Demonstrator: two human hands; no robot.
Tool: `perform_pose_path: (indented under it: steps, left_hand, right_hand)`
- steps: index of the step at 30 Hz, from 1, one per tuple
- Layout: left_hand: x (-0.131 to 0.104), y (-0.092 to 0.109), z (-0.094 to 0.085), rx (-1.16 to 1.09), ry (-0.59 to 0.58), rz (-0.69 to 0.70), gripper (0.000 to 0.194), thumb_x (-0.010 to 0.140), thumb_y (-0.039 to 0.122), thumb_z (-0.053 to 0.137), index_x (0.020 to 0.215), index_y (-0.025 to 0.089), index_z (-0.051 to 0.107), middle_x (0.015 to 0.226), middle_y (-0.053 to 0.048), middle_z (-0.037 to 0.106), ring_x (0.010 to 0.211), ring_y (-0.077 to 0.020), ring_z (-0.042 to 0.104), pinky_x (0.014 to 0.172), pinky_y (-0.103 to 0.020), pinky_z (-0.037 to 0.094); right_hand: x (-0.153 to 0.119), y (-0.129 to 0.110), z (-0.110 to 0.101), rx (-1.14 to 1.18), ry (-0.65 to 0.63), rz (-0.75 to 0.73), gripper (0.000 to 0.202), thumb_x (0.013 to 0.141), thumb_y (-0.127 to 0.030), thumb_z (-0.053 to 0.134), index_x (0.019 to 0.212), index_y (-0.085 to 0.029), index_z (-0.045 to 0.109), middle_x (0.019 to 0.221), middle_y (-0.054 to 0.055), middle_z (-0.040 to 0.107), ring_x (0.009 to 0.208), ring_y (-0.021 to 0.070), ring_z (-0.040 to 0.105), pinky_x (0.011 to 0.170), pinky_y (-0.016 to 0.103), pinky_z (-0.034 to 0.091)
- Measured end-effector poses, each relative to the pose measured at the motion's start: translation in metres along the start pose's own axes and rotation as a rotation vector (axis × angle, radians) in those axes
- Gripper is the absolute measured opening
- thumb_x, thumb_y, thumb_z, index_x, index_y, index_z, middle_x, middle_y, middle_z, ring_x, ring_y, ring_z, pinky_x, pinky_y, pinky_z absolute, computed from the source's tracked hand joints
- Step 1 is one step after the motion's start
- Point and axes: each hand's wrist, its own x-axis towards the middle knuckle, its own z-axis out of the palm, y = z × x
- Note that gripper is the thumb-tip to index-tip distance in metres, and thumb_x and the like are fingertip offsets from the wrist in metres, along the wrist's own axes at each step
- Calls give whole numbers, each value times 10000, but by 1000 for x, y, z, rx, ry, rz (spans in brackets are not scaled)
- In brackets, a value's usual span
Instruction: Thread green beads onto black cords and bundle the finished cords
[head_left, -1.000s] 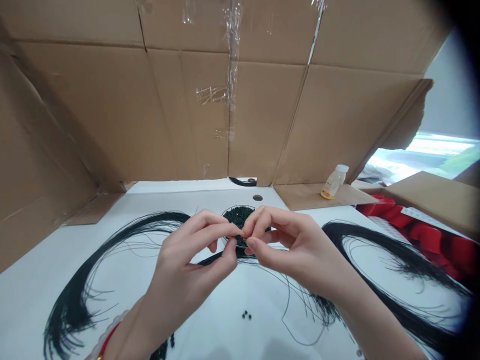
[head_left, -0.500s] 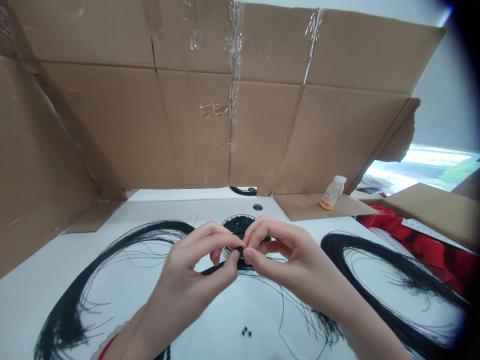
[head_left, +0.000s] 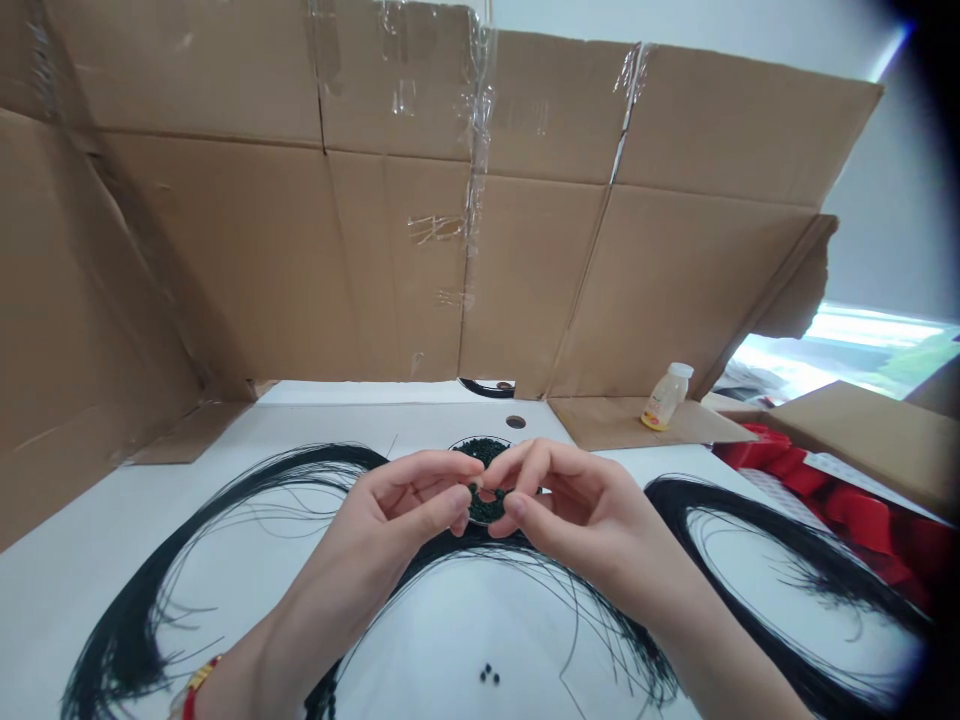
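Note:
Both hands are raised over a round dish of small dark green beads. My left hand has thumb and index finger bent close together, at the dish's left side. Close beside it, my right hand has its thumb and fingertips curled inward. What either hand pinches is too small to make out. A bundle of dark cords curves on the white table below the hands. Several tiny dark beads lie near the table's front.
More dark cord bundles curve at left and right. A cardboard screen stands behind the table. A small bottle stands at the back right, near a box of red items.
The fingertips of my hands have moved slightly apart, showing more of the bead dish between them. More of my left wrist shows, with a red and gold band. The view has shifted a little.

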Motion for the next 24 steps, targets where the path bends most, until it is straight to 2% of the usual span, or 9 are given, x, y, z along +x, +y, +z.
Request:
perform_pose_path:
  steps: [6, 11, 19, 24]
  left_hand:
    - [0, -7, 5, -171, 33, -61, 143, 788, 329, 871, 924, 305, 834, 926, 14, 774, 828, -101, 658, 821, -169, 549]
    - [-1, -7, 9, -228, 60, -70, 161, 746, 334, 905, 889, 301, 841, 923, 20, 793, 852, -100, 692, 823, -152, 556]
    - [-2, -10, 6, -145, 66, -17, 104, 798, 293, 873, 893, 307, 834, 910, 34, 794, 810, -81, 706, 798, -127, 574]
    - [-3, -10, 7, -76, 65, 59, 105, 851, 254, 831, 931, 321, 827, 918, 47, 795, 829, -68, 722, 780, -87, 571]
  right_hand:
    - [-3, 4, 8, 0, 65, -30, 230, 888, -265, 757, 744, -179, 601, 1038, 52, 658, 880, 164, 689, 842, 320, 615]
    - [-4, 3, 11, -29, 87, -38, 227, 880, -239, 754, 731, -183, 592, 1018, 36, 654, 853, 138, 667, 814, 278, 607]
    - [-2, -2, 12, -129, 86, -75, 198, 872, -152, 703, 717, -186, 585, 995, 33, 654, 912, 152, 677, 778, 253, 604]
    - [-3, -2, 12, -107, 106, -39, 218, 858, -186, 730, 710, -188, 570, 1011, 28, 649, 896, 152, 666, 765, 264, 598]
